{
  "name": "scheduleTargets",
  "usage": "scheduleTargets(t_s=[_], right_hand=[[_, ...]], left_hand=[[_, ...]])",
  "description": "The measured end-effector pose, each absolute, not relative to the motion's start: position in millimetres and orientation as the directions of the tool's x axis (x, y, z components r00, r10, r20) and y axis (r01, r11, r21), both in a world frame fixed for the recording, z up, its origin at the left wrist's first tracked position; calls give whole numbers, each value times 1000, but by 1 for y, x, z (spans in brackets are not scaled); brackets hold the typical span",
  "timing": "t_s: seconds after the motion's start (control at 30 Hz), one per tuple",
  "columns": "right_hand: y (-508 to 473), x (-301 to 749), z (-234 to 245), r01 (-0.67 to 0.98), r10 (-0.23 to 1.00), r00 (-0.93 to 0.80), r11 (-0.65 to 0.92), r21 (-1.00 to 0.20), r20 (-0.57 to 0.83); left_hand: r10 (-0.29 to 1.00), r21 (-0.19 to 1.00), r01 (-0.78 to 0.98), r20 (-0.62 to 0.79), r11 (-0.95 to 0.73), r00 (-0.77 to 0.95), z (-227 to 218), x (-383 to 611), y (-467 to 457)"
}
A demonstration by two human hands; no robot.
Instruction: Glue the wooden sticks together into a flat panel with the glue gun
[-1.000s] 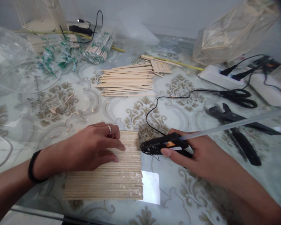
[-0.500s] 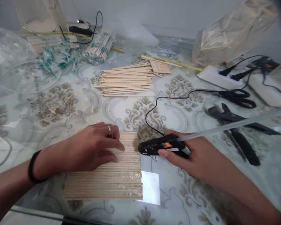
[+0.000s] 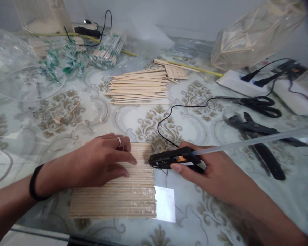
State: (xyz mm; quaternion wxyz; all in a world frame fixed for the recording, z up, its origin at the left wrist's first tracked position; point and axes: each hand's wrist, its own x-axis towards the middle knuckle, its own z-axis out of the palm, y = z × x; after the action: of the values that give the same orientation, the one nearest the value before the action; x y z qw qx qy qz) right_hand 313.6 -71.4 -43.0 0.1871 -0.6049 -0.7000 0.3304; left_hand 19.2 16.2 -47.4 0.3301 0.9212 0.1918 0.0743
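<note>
A flat panel of wooden sticks (image 3: 113, 201), laid side by side, lies on the table in front of me, with shiny glue showing near its right edge. Across its upper left part rests my left hand (image 3: 105, 160), palm down, thumb and index finger apart; it wears a ring and holds nothing that I can see. My right hand (image 3: 207, 164) is wrapped round a black hot glue gun (image 3: 174, 159), whose nozzle end is over the panel's right edge. From the back of the gun a long clear glue stick (image 3: 236, 141) sticks out to the right.
Loose wooden sticks (image 3: 138, 87) lie in a pile beyond the panel. Pliers (image 3: 267, 147), scissors (image 3: 261, 104) and a white power strip (image 3: 242, 83) are at the right. Bagged sticks (image 3: 109, 51) lie at the back left. The gun's black cord (image 3: 166, 119) curves across the table.
My right hand has moved the glue gun slightly left, bringing its nozzle end over the panel's right edge. My left hand stays in place on the sticks.
</note>
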Motion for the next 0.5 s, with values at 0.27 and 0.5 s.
scheduleTargets(t_s=[0.27, 0.5], right_hand=[[-74, 314, -34, 690, 940, -303, 104, -716, -156], [-73, 311, -41, 701, 928, -335, 129, -701, -164]], left_hand=[[398, 633, 307, 2, -710, 917, -48, 20, 17], [405, 594, 335, -17, -731, 914, -48, 21, 17]])
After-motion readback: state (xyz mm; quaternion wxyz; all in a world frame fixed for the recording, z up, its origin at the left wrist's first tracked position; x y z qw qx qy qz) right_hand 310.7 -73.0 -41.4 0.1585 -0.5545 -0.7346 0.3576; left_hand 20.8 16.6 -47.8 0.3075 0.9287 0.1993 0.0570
